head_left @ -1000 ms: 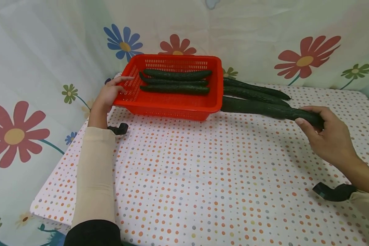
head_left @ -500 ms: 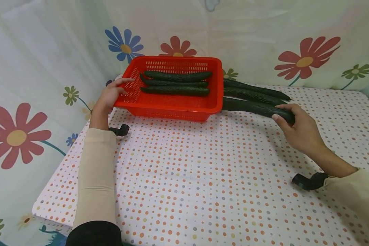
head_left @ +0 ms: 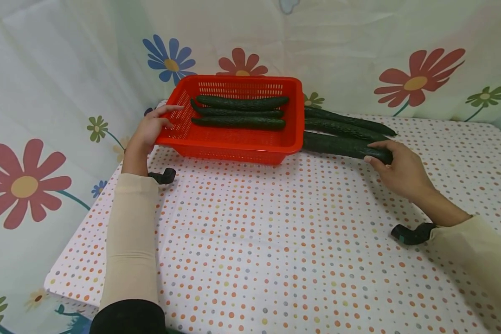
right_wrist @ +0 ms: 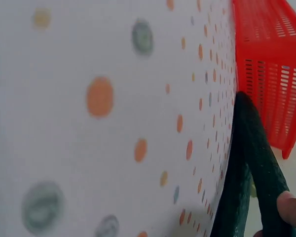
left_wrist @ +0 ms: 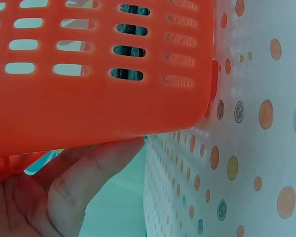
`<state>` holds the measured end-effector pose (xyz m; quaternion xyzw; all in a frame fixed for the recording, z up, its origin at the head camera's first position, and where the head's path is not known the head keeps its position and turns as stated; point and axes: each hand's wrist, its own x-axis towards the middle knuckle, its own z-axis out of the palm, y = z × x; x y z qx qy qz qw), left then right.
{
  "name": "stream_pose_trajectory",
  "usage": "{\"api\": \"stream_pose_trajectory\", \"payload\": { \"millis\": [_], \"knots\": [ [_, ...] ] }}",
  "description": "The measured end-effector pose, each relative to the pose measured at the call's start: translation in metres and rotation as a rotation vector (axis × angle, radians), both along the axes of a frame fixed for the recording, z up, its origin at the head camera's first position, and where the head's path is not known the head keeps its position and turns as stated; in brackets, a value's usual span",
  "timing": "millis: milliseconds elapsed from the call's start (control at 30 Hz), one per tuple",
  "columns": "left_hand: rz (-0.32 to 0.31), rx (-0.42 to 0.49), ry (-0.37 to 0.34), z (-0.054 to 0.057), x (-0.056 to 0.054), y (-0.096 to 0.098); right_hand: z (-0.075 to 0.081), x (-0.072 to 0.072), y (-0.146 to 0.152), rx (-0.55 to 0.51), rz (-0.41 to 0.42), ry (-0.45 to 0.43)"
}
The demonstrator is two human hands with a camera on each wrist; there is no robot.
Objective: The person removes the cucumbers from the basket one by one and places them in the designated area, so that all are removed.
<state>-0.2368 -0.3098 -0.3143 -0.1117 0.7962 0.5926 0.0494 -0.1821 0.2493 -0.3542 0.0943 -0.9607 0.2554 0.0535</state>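
A red plastic basket [head_left: 229,143] with slotted walls stands at the back of the table, three dark green cucumbers [head_left: 238,122] side by side inside it. My left hand [head_left: 148,130] holds its left end, fingers over the rim; in the left wrist view the thumb [left_wrist: 96,173] lies against the outside. Right of the basket, my right hand [head_left: 402,169] grips the right end of a long cucumber [head_left: 334,144] between thumb and fingers. This cucumber's far end reaches the basket's side in the right wrist view. Behind it lie two more cucumbers [head_left: 359,123].
A white dotted cloth [head_left: 250,241] covers the table. A flower-printed curtain [head_left: 338,41] hangs close behind and along the left side. Black wrist-worn devices [head_left: 413,233] stick out below both wrists.
My right hand has moved left, bringing the cucumber it grips closer to the basket; in the last half second it shifted only slightly. The left hand and basket have stayed nearly still.
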Motion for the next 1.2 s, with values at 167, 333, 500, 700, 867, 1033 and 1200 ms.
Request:
{"api": "stream_pose_trajectory", "payload": {
  "millis": [167, 333, 500, 700, 867, 1033, 1200],
  "knots": [
    [0.007, 0.006, -0.002, 0.002, 0.000, 0.000, -0.008, -0.010, 0.007, 0.036, 0.003, -0.016],
    [0.015, 0.006, -0.009, 0.002, 0.001, 0.001, -0.013, -0.017, 0.010, 0.110, 0.001, -0.004],
    [0.006, 0.005, -0.018, 0.001, 0.002, 0.002, -0.010, -0.017, 0.011, 0.154, 0.023, -0.019],
    [0.007, 0.003, -0.006, 0.001, 0.003, 0.003, -0.008, -0.018, 0.011, 0.215, 0.037, 0.034],
    [0.008, 0.009, -0.010, 0.003, 0.002, 0.003, -0.008, -0.024, 0.010, 0.255, 0.033, 0.039],
    [0.004, 0.011, -0.011, 0.003, 0.002, 0.003, -0.008, -0.025, 0.011, 0.273, 0.040, 0.023],
    [0.010, -0.004, -0.010, 0.005, 0.003, 0.004, -0.007, -0.024, 0.008, 0.251, 0.044, 0.015]
  ]
}}
